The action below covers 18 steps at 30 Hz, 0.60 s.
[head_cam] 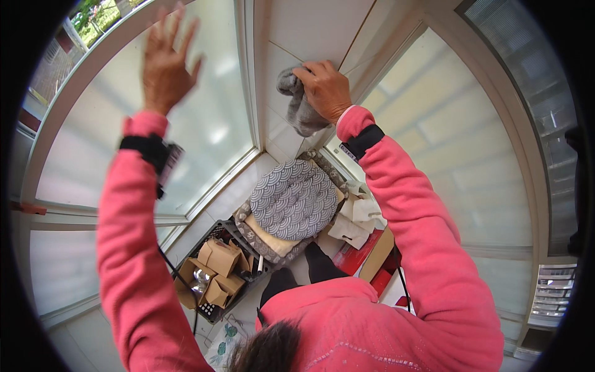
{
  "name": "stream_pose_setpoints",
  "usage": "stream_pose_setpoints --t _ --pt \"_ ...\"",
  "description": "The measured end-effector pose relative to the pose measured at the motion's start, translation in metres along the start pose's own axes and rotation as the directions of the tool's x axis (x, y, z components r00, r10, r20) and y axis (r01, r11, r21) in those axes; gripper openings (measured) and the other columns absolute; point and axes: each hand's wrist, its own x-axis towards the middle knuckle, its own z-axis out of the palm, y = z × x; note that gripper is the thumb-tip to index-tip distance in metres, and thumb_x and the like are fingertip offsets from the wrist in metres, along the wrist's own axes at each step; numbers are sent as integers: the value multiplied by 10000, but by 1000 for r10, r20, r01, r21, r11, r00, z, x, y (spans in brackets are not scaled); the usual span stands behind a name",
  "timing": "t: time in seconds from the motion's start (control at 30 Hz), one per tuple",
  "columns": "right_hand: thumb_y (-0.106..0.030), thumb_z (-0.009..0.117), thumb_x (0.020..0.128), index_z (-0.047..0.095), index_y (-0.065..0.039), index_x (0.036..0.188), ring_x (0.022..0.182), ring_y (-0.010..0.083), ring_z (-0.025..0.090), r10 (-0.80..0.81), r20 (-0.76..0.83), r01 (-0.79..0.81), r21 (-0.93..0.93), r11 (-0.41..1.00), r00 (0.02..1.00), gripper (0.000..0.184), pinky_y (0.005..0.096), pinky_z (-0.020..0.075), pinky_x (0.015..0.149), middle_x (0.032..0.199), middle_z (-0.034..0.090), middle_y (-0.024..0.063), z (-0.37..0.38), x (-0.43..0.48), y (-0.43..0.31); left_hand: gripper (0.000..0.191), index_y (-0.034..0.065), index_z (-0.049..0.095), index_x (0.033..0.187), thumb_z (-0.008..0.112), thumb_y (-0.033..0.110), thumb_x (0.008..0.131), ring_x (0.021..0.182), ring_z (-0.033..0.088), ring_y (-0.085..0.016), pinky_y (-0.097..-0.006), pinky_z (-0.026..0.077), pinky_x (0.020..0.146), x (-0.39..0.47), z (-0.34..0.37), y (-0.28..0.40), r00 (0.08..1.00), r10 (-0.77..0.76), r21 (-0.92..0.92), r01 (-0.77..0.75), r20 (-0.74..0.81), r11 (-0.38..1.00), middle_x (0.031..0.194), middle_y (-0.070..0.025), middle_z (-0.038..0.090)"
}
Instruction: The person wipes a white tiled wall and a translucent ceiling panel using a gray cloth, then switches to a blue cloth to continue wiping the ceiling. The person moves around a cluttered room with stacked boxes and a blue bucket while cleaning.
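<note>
My right hand (325,88) grips a grey cloth (304,111) against the white tiled wall (307,28) in the corner between two frosted glass panels. The cloth hangs bunched below my fingers. My left hand (167,69), slightly blurred, is raised with its fingers spread and holds nothing. It is in front of the left frosted glass panel (209,93); whether it touches the glass, I cannot tell. To the right of my right arm stands the other frosted panel (446,125) in its light frame.
Below lies a round patterned cushion (295,200) on a padded pet bed (283,255). A black plastic crate (253,279) holds opened cardboard boxes (218,258). Crumpled pale paper (353,228) and a red box (355,251) are by my feet. Black cables hang near both arms.
</note>
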Motion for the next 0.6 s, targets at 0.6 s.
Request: stream_pose_setpoints --t 0.6 --pt "-159 670 771 642 -113 850 775 227 620 -244 -371 368 314 875 896 96 359 527 617 850 638 18 -46 64 55 477 113 430 1385 407 418 1019 1259 511 -257 -499 440 1005 5 83 241 356 -320 -420 252 878 -872 1373 -71 523"
